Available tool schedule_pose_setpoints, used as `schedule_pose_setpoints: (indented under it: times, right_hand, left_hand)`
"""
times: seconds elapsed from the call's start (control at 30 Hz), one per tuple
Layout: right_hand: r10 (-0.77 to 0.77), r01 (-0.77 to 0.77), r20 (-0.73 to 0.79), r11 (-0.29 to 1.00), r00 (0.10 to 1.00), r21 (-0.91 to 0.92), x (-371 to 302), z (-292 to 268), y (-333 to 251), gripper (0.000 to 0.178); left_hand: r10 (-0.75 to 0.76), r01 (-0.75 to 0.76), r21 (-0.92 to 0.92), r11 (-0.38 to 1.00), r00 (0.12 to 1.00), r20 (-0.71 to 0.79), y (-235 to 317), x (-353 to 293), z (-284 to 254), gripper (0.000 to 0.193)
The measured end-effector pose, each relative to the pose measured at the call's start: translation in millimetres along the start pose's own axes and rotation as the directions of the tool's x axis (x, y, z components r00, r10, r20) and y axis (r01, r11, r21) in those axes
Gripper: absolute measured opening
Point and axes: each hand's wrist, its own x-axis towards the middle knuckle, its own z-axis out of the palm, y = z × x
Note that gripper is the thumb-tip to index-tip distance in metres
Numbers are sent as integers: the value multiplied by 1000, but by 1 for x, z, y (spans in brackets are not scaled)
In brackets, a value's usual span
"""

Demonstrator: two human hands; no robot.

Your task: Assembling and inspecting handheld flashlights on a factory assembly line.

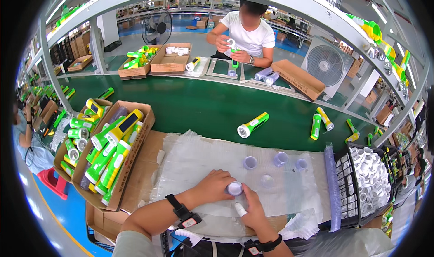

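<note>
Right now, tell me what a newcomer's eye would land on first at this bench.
First, the cardboard box of green-and-yellow flashlights at the left of the bench. Next, near the bottom centre, the left hand and right hand meet on a small white round cap over a clear plastic sheet. At the right, a black wire basket is heaped with white caps, and a lone flashlight lies on the green conveyor belt.

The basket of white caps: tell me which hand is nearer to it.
Right. The right hand lies closer to the basket, which stands off to its right; the left hand sits farther left, beyond the small white cap both hands touch.
</note>
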Motion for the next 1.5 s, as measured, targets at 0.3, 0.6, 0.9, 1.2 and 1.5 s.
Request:
schedule_pose_setpoints:
  times: [0.3,0.6,0.9,1.2,1.5]
  right_hand:
    - [72,-89,-116,985,991,-150,-6,6,3,67]
    - [38,-57,-84,970,996,-238,-3,7,-5,65]
    - [19,-39,-75,958,997,-285,-2,6,-8,65]
    - [68,-99,-109,944,992,-316,-4,9,-4,66]
    - [38,-67,-94,941,995,-331,-2,8,-5,64]
  left_hand:
    - [-58,60,97,993,998,-21,3,-5,-4,51]
    - [-57,53,122,991,998,31,3,-2,-5,43]
    - [-21,23,148,989,1000,-13,3,-2,-2,40]
    - [-27,28,38,999,999,-35,-4,-7,-8,61]
    - [-57,61,-158,985,998,25,-2,-5,-4,48]
